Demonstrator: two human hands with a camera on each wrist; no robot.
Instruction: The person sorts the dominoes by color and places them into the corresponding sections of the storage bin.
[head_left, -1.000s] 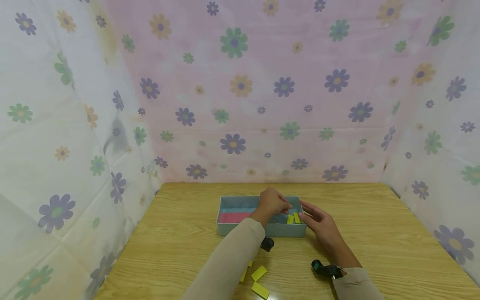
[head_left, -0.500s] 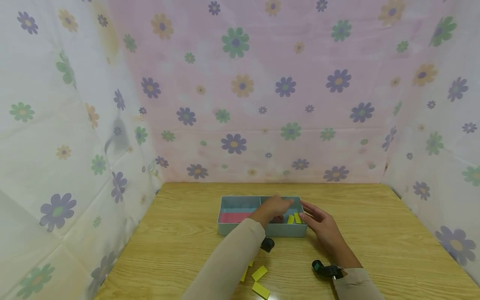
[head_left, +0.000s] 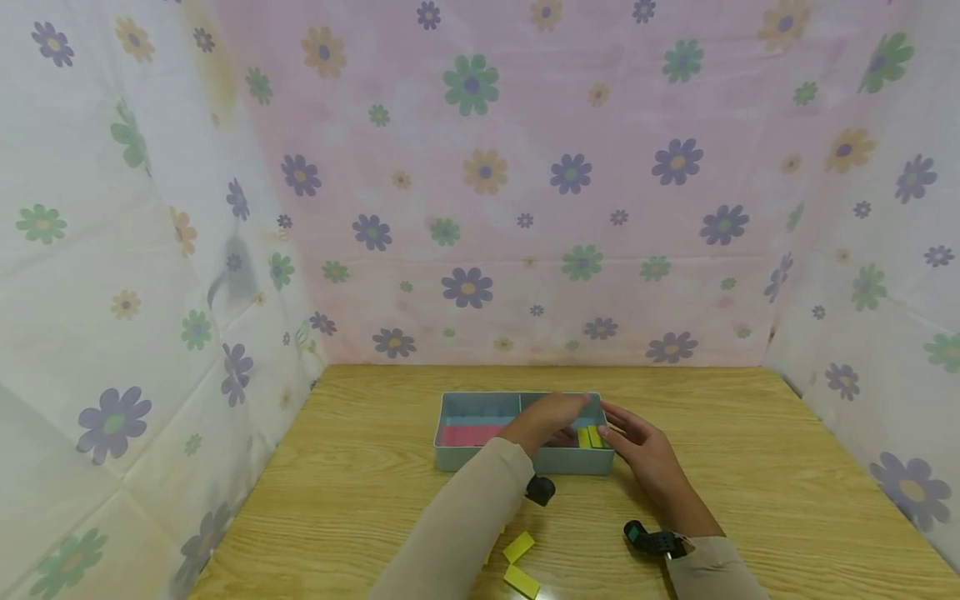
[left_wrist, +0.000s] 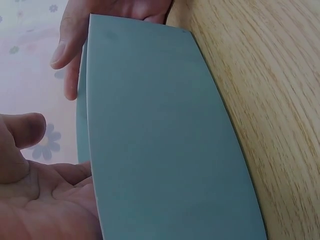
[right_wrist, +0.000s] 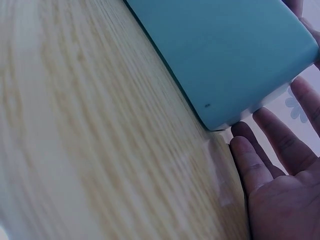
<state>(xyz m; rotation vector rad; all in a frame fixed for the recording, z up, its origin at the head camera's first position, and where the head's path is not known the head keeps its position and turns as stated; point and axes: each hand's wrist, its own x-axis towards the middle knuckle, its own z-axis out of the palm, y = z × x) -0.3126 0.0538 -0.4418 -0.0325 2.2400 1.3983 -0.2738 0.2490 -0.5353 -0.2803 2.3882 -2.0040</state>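
The left hand reaches down into the right-hand compartment of a blue-grey tray, its thumb raised and well apart from the other fingers, which dip behind the near wall; their tips are hidden, so whether they touch anything inside cannot be told, though nothing shows between thumb and fingers. Just beside those fingers, to their right, two yellow blocks stand side by side in the near right corner of the compartment. The right hand has its fingers long and spread, their tips lying along the outside of the tray's right end, while its thumb reaches the rim beside the blocks; it cups that end without closing round it. A divider parts this compartment from the left one, where a flat pink layer covers part of the floor. Nearer the person, well apart from both hands, a yellow block and another yellow piece lie on the wooden table, with more yellow edges partly hidden by the left sleeve. A black device sits at the right wrist. Beyond the table hangs flower-printed cloth.
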